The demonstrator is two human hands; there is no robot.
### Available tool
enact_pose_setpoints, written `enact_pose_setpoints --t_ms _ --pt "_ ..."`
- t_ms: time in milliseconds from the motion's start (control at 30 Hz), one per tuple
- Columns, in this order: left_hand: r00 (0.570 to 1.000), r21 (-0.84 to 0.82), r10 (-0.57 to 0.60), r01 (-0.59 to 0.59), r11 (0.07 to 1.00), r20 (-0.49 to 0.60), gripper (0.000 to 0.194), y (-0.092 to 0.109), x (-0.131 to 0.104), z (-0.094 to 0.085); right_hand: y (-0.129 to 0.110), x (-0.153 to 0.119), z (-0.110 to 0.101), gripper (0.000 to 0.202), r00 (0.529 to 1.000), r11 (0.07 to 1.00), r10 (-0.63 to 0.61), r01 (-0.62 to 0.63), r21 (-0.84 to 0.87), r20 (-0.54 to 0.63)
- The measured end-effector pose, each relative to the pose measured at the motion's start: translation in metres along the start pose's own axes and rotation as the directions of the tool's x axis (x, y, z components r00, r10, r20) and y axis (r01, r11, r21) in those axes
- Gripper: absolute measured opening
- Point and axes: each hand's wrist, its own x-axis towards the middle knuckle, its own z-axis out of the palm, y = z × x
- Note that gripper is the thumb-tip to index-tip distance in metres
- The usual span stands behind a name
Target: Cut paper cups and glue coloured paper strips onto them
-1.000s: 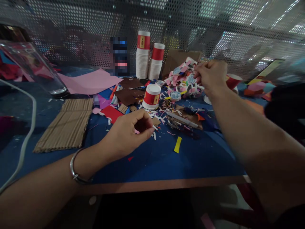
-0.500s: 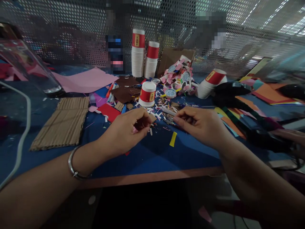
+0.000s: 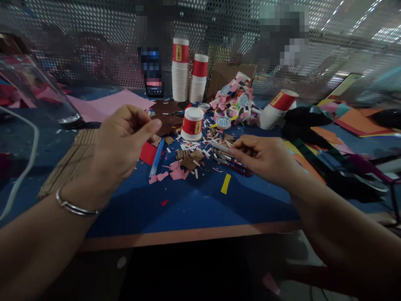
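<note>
My left hand [image 3: 120, 144] is raised over the left side of the table, beside the corrugated cardboard sheet [image 3: 70, 163]. Its fingers are curled with the thumb against them; what they hold, if anything, is hidden. My right hand [image 3: 261, 156] pinches a slim grey stick-like tool [image 3: 221, 147], whose tip points left over the paper scraps. Between the hands lie brown cardboard bits [image 3: 189, 161], pink paper scraps [image 3: 178, 172] and a blue pen [image 3: 157, 156]. A red and white paper cup [image 3: 192, 124] stands upside down behind them. A yellow strip [image 3: 225, 184] lies nearer me.
Two tall cup stacks [image 3: 180, 71] stand at the back beside a phone [image 3: 152, 73]. A heap of pink and white paper pieces [image 3: 236, 100] is right of them, then a tilted cup stack [image 3: 277, 108]. A clear bottle [image 3: 52, 92] and white cable [image 3: 29, 167] are at left.
My left hand has moved left and up, away from the scraps, uncovering the cardboard bits and pink pieces. My right hand has stayed nearly in place with the grey tool.
</note>
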Motion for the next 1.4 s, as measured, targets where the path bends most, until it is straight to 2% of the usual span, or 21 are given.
enact_pose_setpoints --t_ms 100,200,333,400,500,633,833,900,1000,1100,1267,1400 --pt "0.999 -0.006 -0.010 0.010 1.000 -0.039 0.032 -0.006 0.010 -0.005 0.015 0.007 -0.008 0.019 0.998 0.998 0.044 -0.046 -0.040 -0.047" --pt "0.994 0.197 -0.059 0.041 0.979 0.088 0.034 -0.010 0.010 -0.004 0.029 0.013 -0.011 0.016 0.995 0.995 0.093 -0.095 -0.039 -0.038" --pt "0.962 0.430 0.001 -0.123 0.894 0.272 0.038 -0.014 0.005 0.001 0.045 0.019 -0.008 0.014 0.991 0.988 0.134 -0.134 -0.073 0.001" --pt "0.946 0.482 0.040 -0.199 0.853 0.321 0.030 -0.016 0.004 0.001 0.050 0.020 -0.005 0.013 0.990 0.988 0.138 -0.136 -0.075 0.026" --pt "0.943 0.498 0.048 -0.217 0.839 0.330 0.022 -0.018 0.005 -0.001 0.053 0.020 -0.002 0.016 0.991 0.987 0.126 -0.120 -0.104 0.055" --pt "0.940 0.532 0.030 -0.218 0.818 0.340 0.029 -0.019 0.006 -0.002 0.052 0.018 0.001 0.021 0.992 0.986 0.094 -0.082 -0.142 0.079" --pt "0.930 0.587 0.007 -0.237 0.775 0.366 0.025 -0.014 0.005 -0.002 0.059 0.014 -0.001 0.019 0.993 0.969 0.076 -0.052 -0.241 0.093" --pt "0.929 0.621 -0.029 -0.223 0.751 0.368 0.027 -0.011 0.005 -0.002 0.062 0.013 -0.004 0.020 0.989 0.965 0.087 -0.054 -0.258 0.118" --pt "0.902 0.679 -0.117 -0.223 0.700 0.417 0.023 -0.007 0.006 -0.004 0.063 0.011 -0.009 0.022 0.978 0.958 0.122 -0.072 -0.278 0.167" --pt "0.882 0.659 -0.137 -0.225 0.718 0.451 0.021 -0.007 0.007 -0.005 0.061 0.009 -0.015 0.021 0.968 0.947 0.148 -0.080 -0.310 0.202" --pt "0.890 0.612 -0.136 -0.183 0.770 0.436 0.020 -0.013 0.006 -0.005 0.056 0.006 -0.019 0.017 0.954 0.924 0.187 -0.091 -0.371 0.232" --pt "0.891 0.612 -0.138 -0.177 0.771 0.432 0.016 -0.013 0.005 -0.005 0.055 0.005 -0.021 0.016 0.940 0.913 0.235 -0.127 -0.387 0.248"
